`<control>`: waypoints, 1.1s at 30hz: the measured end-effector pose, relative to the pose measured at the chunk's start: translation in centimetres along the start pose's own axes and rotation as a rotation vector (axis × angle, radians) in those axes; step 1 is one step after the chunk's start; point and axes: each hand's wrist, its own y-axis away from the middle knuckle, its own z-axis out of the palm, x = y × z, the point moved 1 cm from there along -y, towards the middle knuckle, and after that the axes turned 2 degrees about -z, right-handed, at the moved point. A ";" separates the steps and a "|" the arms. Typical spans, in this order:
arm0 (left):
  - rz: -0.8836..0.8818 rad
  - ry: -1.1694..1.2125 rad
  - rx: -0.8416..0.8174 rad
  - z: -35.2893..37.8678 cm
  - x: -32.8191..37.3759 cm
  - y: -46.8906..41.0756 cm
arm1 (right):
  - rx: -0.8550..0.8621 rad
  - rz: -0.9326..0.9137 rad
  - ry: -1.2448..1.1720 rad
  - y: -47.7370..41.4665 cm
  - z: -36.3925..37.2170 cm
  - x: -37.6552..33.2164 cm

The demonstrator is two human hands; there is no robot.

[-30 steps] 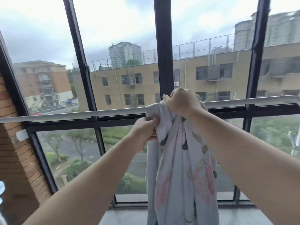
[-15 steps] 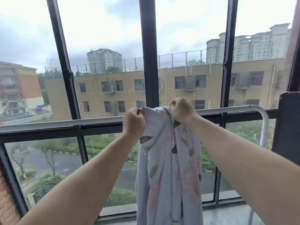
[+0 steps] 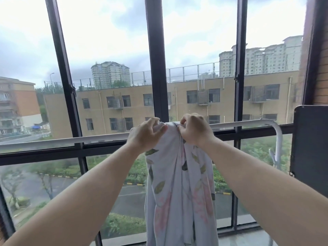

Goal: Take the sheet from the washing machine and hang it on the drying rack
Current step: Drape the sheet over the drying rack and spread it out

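The sheet (image 3: 179, 192), pale grey with green leaves and pink flowers, hangs bunched over the white top bar of the drying rack (image 3: 79, 140), which runs across in front of the window. My left hand (image 3: 145, 134) pinches the sheet's top fold at its left side, fingers partly spread. At the right side of the fold my right hand (image 3: 194, 130) grips the cloth on the bar. The sheet falls straight down past the lower edge of the view. The washing machine is out of sight.
A black-framed window (image 3: 157, 68) fills the view behind the rack. The rack's bar bends downward at the right end (image 3: 278, 139). A dark panel (image 3: 310, 148) stands at the right, beside a brick wall (image 3: 322, 68). Tiled floor shows at the bottom right.
The view has swung right and the rack's bent right end came into sight. My left hand rose from below the bar up to the sheet's top fold and now sits close to my right hand.
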 end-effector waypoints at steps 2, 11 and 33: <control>0.039 -0.053 0.042 0.2 -0.1 0.2 | 0.007 -0.017 0.038 0.1 0.1 -0.1; -0.102 0.076 0.280 -2.0 -2.4 -1.1 | 0.090 0.057 -0.011 -0.8 -0.3 -2.2; 0.008 -0.143 0.287 -4.7 -6.3 0.8 | 0.068 0.174 -0.138 -2.1 2.0 -2.9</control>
